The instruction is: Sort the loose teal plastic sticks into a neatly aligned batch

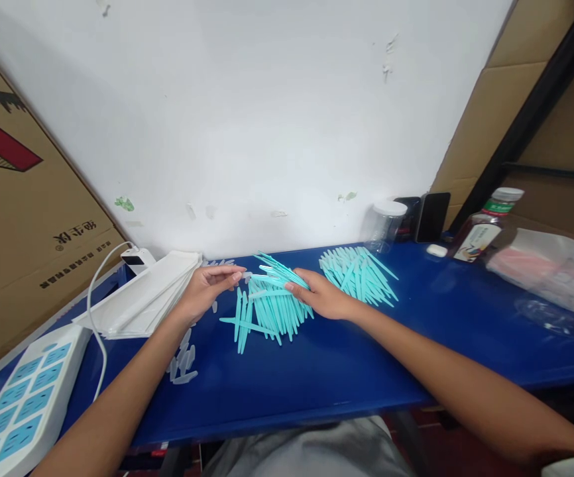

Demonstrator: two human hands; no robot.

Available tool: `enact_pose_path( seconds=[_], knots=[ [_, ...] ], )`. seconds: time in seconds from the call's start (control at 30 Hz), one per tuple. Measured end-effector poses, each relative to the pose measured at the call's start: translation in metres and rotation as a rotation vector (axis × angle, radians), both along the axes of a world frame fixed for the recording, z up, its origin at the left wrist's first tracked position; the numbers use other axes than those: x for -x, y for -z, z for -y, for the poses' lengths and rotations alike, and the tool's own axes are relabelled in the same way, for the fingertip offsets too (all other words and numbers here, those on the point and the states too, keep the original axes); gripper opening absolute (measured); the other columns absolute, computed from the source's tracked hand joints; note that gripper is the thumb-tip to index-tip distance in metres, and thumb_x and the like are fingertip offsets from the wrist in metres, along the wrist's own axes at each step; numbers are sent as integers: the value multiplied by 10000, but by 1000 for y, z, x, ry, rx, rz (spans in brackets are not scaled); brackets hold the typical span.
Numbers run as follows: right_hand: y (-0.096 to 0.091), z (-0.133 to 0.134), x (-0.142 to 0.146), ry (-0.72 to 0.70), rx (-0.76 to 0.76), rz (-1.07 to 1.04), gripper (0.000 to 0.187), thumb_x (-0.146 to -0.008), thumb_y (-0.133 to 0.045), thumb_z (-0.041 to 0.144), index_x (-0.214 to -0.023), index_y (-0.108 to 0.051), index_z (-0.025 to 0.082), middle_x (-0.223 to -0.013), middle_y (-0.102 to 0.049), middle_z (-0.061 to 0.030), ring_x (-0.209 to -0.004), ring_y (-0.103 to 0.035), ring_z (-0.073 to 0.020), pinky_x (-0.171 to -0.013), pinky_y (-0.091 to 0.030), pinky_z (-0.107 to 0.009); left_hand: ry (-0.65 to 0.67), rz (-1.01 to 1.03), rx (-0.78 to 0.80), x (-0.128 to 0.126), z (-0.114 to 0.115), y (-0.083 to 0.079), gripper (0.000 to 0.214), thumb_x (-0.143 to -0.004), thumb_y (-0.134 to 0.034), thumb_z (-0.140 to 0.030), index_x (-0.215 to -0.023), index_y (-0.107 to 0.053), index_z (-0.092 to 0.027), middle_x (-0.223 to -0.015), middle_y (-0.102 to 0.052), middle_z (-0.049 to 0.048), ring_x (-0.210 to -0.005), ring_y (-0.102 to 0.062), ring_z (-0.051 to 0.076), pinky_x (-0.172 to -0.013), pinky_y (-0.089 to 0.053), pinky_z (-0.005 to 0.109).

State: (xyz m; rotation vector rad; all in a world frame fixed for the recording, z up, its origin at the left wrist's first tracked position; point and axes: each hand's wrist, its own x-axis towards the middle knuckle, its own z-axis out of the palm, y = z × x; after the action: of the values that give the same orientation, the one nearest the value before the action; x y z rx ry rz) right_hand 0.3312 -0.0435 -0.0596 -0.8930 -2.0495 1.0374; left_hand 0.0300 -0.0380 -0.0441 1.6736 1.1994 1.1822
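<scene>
My right hand [325,295] is closed around a bunch of slim turquoise eyebrow razors [277,270], their ends fanning out to the left and up. Thumb and forefinger of my left hand [206,289] are pinched on a small clear plastic cap [247,275], at the end of one razor from the bunch. Whether the cap is seated on the razor is too small to tell. Below the hands lies a pile of the same razors [280,315], with a few loose ones at its left. Another pile of razors [359,275] lies right of my right hand.
Loose clear caps [183,361] are scattered left of the razors. White paper sleeves [142,298], a power strip [28,397] and a white cable [99,338] occupy the left side. On the right stand a lidded clear jar [385,225], a phone [432,217], a bottle [483,228] and a plastic-wrapped pink pack [530,262].
</scene>
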Motion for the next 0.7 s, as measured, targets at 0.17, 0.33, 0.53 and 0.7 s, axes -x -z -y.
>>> enact_pose_path(
  seconds=[0.17,0.33,0.53,0.7],
  knots=[
    [-1,0,0,8,-23,14,452,-986,-464,660,-856,-512,230,-752,-507,-7,-693,-484,-193,-623,-421,-310,14,-2,10,-1,0,2,361,-793,-843,-449,-1056,-829,-201,-1129,-791,111,-942,-731,235,-841,-599,339],
    [-1,0,0,-1,-63,18,481,-978,-468,681,-872,-522,215,-767,-510,-11,-708,-479,-186,-627,-425,-299,1,8,5,-5,2,0,360,-743,-886,-405,-1018,-821,-181,-1035,-807,103,-915,-748,226,-860,-605,336],
    [4,1,1,-35,-60,44,441,-1014,-455,628,-903,-516,206,-824,-525,-7,-729,-469,-169,-659,-407,-289,-21,32,-7,-16,6,-1,329,-658,-930,-386,-850,-811,-147,-887,-812,103,-795,-757,239,-811,-626,378],
    [4,1,-1,-58,-59,59,419,-1033,-431,604,-938,-517,205,-841,-500,1,-735,-455,-163,-665,-388,-287,1,44,-44,-16,6,0,285,-675,-922,-352,-855,-826,-152,-892,-814,99,-820,-751,228,-828,-615,363]
  ],
)
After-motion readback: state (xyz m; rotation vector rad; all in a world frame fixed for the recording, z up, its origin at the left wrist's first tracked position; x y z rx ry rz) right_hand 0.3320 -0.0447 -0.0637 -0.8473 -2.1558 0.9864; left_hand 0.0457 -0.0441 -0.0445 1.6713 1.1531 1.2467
